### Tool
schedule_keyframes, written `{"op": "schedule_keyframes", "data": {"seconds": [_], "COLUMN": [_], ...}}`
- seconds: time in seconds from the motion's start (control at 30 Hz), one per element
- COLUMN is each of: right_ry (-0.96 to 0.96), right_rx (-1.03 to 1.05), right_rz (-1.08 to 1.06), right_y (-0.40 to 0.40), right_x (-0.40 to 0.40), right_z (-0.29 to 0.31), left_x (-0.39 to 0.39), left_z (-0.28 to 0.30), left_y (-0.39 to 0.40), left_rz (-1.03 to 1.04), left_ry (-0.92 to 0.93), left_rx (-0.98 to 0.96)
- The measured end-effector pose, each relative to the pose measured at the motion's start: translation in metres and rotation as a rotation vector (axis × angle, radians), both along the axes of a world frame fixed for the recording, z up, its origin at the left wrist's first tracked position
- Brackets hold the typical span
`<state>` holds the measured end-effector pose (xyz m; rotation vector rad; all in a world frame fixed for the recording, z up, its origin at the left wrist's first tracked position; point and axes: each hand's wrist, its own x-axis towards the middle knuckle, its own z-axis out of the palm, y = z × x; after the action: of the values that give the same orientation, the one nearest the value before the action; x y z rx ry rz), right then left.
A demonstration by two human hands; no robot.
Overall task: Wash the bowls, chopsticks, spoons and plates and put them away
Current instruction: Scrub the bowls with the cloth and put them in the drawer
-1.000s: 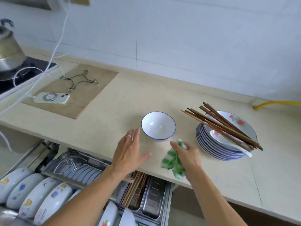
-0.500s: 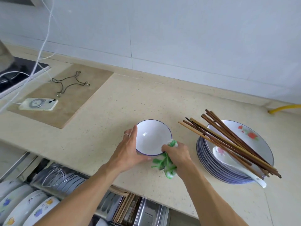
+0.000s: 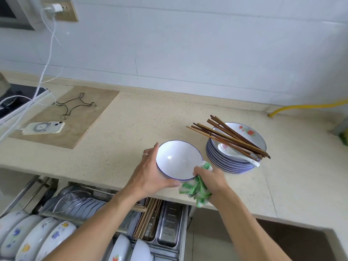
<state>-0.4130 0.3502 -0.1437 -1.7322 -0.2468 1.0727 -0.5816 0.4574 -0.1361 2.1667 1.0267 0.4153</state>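
A white bowl with a blue rim (image 3: 177, 159) is tilted toward me near the counter's front edge. My left hand (image 3: 148, 176) grips its left side and underside. My right hand (image 3: 209, 178) holds a green and white cloth (image 3: 197, 191) against the bowl's lower right rim. To the right stands a stack of blue-rimmed plates (image 3: 231, 164). Across its top lie several brown chopsticks (image 3: 231, 136) and a white spoon (image 3: 237, 155).
Below the counter an open pull-out rack (image 3: 169, 221) holds upright flowered plates (image 3: 32, 240), chopsticks (image 3: 148, 215) and steel trays. A phone (image 3: 44, 127) on a charging cable and a wire trivet (image 3: 75, 104) lie on a wooden board at the left. A yellow hose (image 3: 305, 106) runs along the back right.
My left hand moved to the bowl and took hold of it, tilting it toward me. My right hand brought the cloth up against the bowl's rim.
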Motion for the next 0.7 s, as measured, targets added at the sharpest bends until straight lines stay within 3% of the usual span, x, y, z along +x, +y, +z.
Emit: {"op": "schedule_keyframes", "data": {"seconds": [0.2,0.4,0.7], "right_ry": [-0.022,-0.046,-0.078], "right_rx": [-0.006,0.013,0.013], "right_rz": [-0.147,-0.308,-0.526], "right_y": [-0.098,-0.213,-0.391], "right_x": [0.002,0.03,0.094], "right_z": [0.034,0.063,0.061], "left_x": [0.026,0.093,0.199], "left_z": [0.025,0.04,0.035], "left_y": [-0.064,-0.152,-0.328], "left_rz": [-0.109,-0.148,-0.171], "left_ry": [-0.052,-0.177,-0.179], "left_rx": [-0.15,-0.44,-1.139]}}
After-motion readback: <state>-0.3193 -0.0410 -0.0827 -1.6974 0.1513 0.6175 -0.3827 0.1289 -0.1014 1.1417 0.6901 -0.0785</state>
